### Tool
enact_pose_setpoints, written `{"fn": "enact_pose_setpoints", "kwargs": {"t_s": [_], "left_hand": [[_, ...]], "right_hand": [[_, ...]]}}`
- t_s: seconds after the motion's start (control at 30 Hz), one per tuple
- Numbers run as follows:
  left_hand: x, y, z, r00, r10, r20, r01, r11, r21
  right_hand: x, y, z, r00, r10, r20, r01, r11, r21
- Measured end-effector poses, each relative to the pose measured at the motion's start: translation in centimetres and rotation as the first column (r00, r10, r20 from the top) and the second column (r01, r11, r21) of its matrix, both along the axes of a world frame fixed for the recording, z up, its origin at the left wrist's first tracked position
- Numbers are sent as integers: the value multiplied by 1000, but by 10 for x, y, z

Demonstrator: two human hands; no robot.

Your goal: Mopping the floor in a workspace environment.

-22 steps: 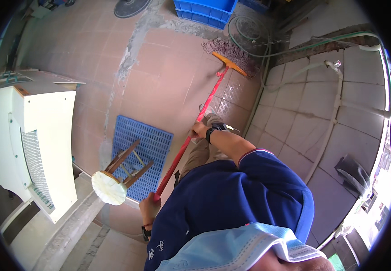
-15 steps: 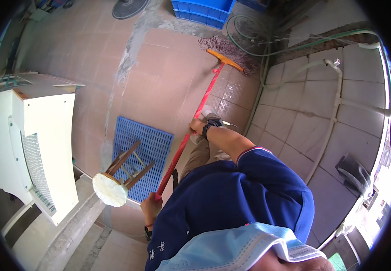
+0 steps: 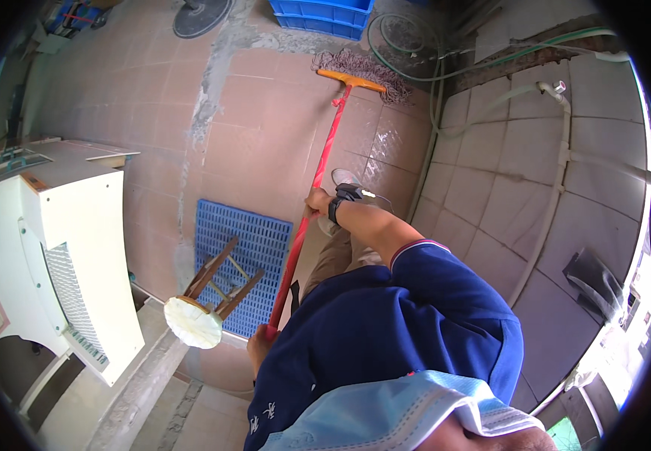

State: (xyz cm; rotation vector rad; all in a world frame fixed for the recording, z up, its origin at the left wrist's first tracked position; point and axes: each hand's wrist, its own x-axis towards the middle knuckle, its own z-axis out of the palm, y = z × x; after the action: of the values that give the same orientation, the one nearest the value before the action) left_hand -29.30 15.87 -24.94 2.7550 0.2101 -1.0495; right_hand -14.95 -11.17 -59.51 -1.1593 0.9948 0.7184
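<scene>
A string mop [image 3: 327, 150] with a red handle, an orange crossbar and greyish-brown strands stretches away from me over the tiled floor. Its strands lie on the tiles near the right wall, beside a wet, shining patch. My right hand [image 3: 318, 202] wraps round the middle of the handle; a dark watch-like band is on that wrist. Lower down, near the handle's end, my left hand [image 3: 259, 343] closes round it, partly hidden by my blue shirt.
A stool [image 3: 193, 323] with a pale covered seat stands by a blue slatted mat [image 3: 246, 233] on my left. Beyond it is a cream-coloured machine [image 3: 89, 263]. Blue crates [image 3: 318, 22], a green hose [image 3: 415, 75] and a round dark base [image 3: 201, 16] lie ahead. A tiled wall with pipes [image 3: 562, 150] bounds the right.
The mop head has swung left and a little farther from me. My right hand has shifted slightly left with the handle, while my left hand has moved slightly right, both still gripping it.
</scene>
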Motion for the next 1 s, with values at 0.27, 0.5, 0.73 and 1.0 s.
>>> {"fn": "enact_pose_setpoints", "kwargs": {"t_s": [0.27, 0.5, 0.73, 1.0], "left_hand": [[-8, 6, -14, 997, -11, -80, 11, 1000, 3], [-53, 60, -78, 979, 155, -133, -166, 983, -75], [-14, 29, -44, 983, -59, -173, 83, 988, 134], [36, -3, 0, 982, -135, -132, 154, 978, 141]], "right_hand": [[6, -18, 39, 985, 167, -40, -167, 986, 5], [10, -146, 62, 963, -206, 174, 222, 973, -72], [-33, -437, 209, 772, -177, 610, 568, -239, -788], [-24, -547, 326, 743, -290, 603, 496, -365, -787]]}}
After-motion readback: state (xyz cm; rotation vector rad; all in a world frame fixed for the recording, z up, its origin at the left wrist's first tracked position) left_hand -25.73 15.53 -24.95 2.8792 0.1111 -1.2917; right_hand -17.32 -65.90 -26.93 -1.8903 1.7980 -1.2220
